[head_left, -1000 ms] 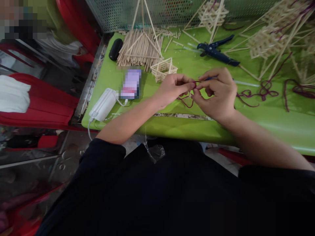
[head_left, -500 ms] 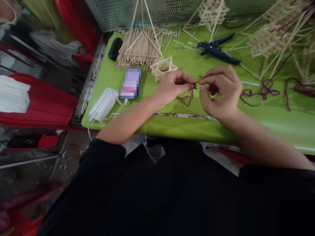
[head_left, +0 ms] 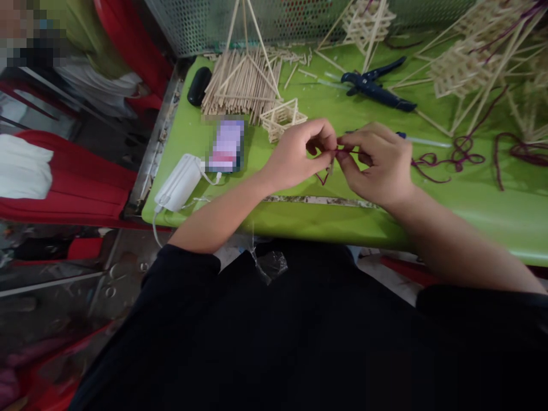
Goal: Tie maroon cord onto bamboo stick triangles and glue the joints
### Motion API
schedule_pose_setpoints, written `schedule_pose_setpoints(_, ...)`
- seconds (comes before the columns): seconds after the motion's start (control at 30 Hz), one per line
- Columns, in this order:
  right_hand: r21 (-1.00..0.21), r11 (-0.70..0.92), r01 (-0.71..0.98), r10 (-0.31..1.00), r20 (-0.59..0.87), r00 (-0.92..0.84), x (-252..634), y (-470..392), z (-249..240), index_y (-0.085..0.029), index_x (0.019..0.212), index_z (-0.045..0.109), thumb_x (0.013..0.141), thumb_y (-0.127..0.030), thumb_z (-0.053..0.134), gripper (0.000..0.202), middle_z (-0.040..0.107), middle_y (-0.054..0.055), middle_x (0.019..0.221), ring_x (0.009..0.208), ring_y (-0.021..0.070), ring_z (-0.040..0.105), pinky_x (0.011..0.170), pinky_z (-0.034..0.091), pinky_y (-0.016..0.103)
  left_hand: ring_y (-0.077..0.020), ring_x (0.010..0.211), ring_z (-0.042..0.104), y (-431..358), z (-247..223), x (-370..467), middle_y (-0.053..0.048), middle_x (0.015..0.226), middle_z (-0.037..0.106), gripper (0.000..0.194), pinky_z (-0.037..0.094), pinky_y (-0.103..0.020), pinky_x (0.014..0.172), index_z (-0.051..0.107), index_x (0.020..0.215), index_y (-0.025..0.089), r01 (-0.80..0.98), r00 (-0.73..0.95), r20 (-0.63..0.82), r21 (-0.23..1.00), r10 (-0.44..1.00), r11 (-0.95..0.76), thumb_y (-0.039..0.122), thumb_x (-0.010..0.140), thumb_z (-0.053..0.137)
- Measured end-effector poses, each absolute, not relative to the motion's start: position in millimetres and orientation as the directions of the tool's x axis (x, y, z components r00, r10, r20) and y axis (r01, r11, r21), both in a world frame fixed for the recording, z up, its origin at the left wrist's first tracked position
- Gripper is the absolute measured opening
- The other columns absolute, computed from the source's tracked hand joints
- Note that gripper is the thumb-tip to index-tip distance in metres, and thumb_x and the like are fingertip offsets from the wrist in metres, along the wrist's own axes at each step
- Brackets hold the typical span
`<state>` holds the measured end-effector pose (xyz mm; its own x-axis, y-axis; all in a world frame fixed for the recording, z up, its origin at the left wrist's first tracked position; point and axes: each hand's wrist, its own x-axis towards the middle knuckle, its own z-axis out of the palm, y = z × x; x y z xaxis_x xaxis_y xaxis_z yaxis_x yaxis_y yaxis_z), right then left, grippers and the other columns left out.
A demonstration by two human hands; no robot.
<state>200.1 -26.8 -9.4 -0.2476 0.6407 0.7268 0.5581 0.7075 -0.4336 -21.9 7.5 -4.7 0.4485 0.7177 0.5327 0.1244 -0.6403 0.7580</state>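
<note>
Above the green table [head_left: 295,220], my left hand [head_left: 297,153] pinches a thin dark red cord [head_left: 351,151] between thumb and fingers. My right hand [head_left: 377,162] grips the same cord just to the right, and the fingertips of both hands almost touch. A loop of cord hangs below the left fingertips, beside a small pale piece that I cannot make out. Left of and behind my left hand lies a small star-shaped stick frame [head_left: 283,119].
Behind lie a heap of thin sticks [head_left: 244,85], a dark blue cutter tool [head_left: 379,91] and several stick lattices [head_left: 464,68]. A phone [head_left: 226,145] and a white power bank [head_left: 180,181] are at the left. Loose cord [head_left: 464,154] lies at the right.
My right hand has moved slightly down and left, its fingers now closed nearer the left fingertips. The hanging loop of cord looks smaller.
</note>
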Motion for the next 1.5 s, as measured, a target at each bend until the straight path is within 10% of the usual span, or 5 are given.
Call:
schedule_pose_setpoints(0.4,-0.468,0.708,0.528,0.676,0.666,-0.317,197.3,-33.3,-1.0,-0.031,0.094,0.075,0.1,-0.027,0.078,0.008,0.075,0.006,0.087,0.07,0.0235,0.065,0.064,0.053,0.046,-0.0151,0.093,0.075,4.4,2.7,-29.6,-0.002,0.1,0.073,0.019,0.06,-0.033,0.085,0.062,0.1,0.024,0.264,0.538,0.634,0.498,0.555,-0.826,0.005,0.102,0.064)
schedule_pose_setpoints(0.63,-0.55,0.703,0.452,0.683,0.699,-0.211,192.7,-40.6,-1.3,-0.029,0.086,0.068,0.099,-0.052,0.081,0.029,0.065,0.002,0.07,0.052,0.0168,0.046,0.05,0.036,0.039,-0.0135,0.088,0.069,2.3,0.4,-25.2,-0.003,0.101,0.072,0.015,0.056,-0.03,0.075,0.059,0.105,0.026,0.205,0.466,0.82,0.266,0.333,-0.942,0.013,0.111,0.057)
schedule_pose_setpoints(0.87,-0.522,0.742,0.42,0.593,0.804,-0.047,187.6,-40.7,-2.4,-0.031,0.086,0.062,0.103,-0.059,0.073,0.035,0.045,-0.005,0.056,0.043,0.014,0.032,0.047,0.02,0.034,-0.0173,0.095,0.072,-1.9,-4.1,-23.8,-0.005,0.106,0.071,0.016,0.063,-0.038,0.086,0.063,0.101,0.025,0.277,0.43,0.754,0.413,0.497,-0.867,0.013,0.105,0.054)
schedule_pose_setpoints(1.5,-0.543,0.675,0.5,0.643,0.765,-0.038,193.7,-42.8,2.5,-0.032,0.08,0.066,0.102,-0.071,0.073,0.045,0.049,-0.002,0.055,0.045,0.0171,0.037,0.046,0.031,0.038,-0.0179,0.083,0.066,5.9,-6.5,-25.4,-0.006,0.096,0.076,0.011,0.063,-0.042,0.077,0.064,0.107,0.032,0.145,0.519,0.654,0.567,0.55,-0.811,0.038,0.105,0.072)
